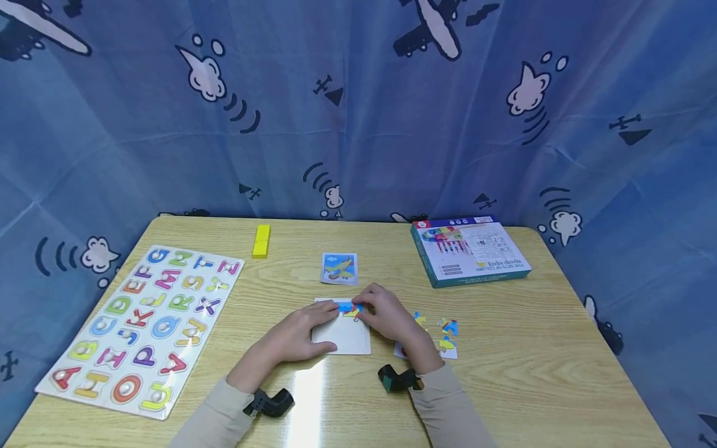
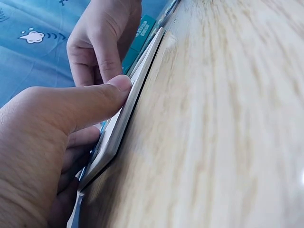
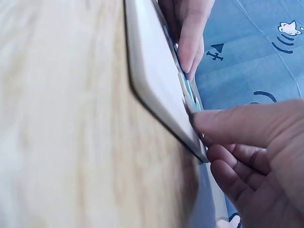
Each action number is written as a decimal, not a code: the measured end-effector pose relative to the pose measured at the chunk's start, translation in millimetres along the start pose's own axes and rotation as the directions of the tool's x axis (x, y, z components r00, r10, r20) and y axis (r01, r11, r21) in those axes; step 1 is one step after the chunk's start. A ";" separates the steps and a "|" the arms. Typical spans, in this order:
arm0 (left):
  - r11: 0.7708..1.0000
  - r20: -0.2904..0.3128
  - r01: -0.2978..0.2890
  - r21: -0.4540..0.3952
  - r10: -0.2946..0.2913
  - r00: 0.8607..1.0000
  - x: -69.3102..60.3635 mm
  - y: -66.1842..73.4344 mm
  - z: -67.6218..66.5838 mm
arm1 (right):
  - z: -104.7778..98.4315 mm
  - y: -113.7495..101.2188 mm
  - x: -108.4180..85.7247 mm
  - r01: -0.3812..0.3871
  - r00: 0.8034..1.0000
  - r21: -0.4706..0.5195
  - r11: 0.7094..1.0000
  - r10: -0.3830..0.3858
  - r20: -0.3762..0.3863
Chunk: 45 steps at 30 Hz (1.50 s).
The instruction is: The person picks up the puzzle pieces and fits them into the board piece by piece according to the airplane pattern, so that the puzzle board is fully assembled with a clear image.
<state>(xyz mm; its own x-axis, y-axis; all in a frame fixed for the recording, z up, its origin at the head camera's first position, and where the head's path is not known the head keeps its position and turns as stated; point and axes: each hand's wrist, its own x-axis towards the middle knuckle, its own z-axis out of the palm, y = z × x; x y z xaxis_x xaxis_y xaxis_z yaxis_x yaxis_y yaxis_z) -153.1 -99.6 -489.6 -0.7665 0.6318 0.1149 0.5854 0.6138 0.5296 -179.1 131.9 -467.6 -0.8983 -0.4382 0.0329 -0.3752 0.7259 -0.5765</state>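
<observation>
A white puzzle tray (image 1: 351, 339) lies flat on the table, with joined blue, red and yellow puzzle pieces (image 1: 345, 307) along its far edge. My left hand (image 1: 295, 334) rests on the tray's left side, fingers towards the pieces and thumb stretched over the near part. At the far right corner, my right hand (image 1: 388, 313) pinches a puzzle piece between thumb and fingers, the piece mostly hidden. In the right wrist view the right thumb (image 3: 228, 124) presses at the tray's edge. Just beyond the tray lies an airplane picture card (image 1: 339, 269).
Loose puzzle pieces (image 1: 447, 344) lie right of the tray, partly behind the right forearm. A letter board (image 1: 187, 281) covers the left side. Yellow blocks (image 1: 261, 241) lie at the back, and a flat game box (image 1: 476, 249) at the back right. A blue curtain (image 1: 358, 124) hangs behind.
</observation>
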 end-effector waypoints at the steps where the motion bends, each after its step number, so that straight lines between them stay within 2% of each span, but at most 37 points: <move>1: 1.000 0.000 0.001 -0.002 -0.001 1.000 -0.1 0.1 0.0 | 0.6 0.1 0.0 0.003 1.000 -0.006 1.000 -0.003 -0.004; 10: 1.000 -0.009 -0.007 -0.007 0.007 1.000 -0.7 -1.1 -0.1 | 1.8 -7.0 1.2 0.005 1.000 -0.077 0.997 -0.006 -0.020; 17: 0.999 -0.019 -0.005 -0.045 0.004 1.000 -6.3 -9.2 2.6 | 5.8 -6.2 1.0 0.004 1.000 -0.085 0.996 -0.005 -0.003; 25: 0.997 -0.097 0.029 -0.065 -0.036 0.995 -18.2 -15.9 -2.3 | 7.3 -6.9 -1.5 -0.009 0.999 -0.071 0.997 0.006 -0.035; 31: 0.996 -0.100 0.026 -0.085 -0.035 0.994 -20.9 -17.7 -4.5 | 7.3 -8.0 -2.0 -0.006 0.997 -0.081 0.997 0.000 -0.076; 38: 0.998 -0.091 0.007 -0.058 -0.013 0.996 -24.1 -17.4 -5.0 | 6.8 -6.3 -0.2 -0.048 0.997 -0.079 0.996 0.043 -0.067; 45: 0.999 -0.067 0.017 -0.043 -0.020 0.998 -21.1 -15.4 -6.7 | -9.2 -2.7 -7.3 -0.088 0.995 0.050 0.995 0.091 -0.045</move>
<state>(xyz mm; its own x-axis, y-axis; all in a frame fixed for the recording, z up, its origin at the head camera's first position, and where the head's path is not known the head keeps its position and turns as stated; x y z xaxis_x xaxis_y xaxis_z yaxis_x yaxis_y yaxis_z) -147.7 -125.6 -494.6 -0.7939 0.5864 0.1609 0.5605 0.6033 0.5673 -173.6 138.0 -458.8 -0.9380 -0.3461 0.0175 -0.2825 0.7344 -0.6171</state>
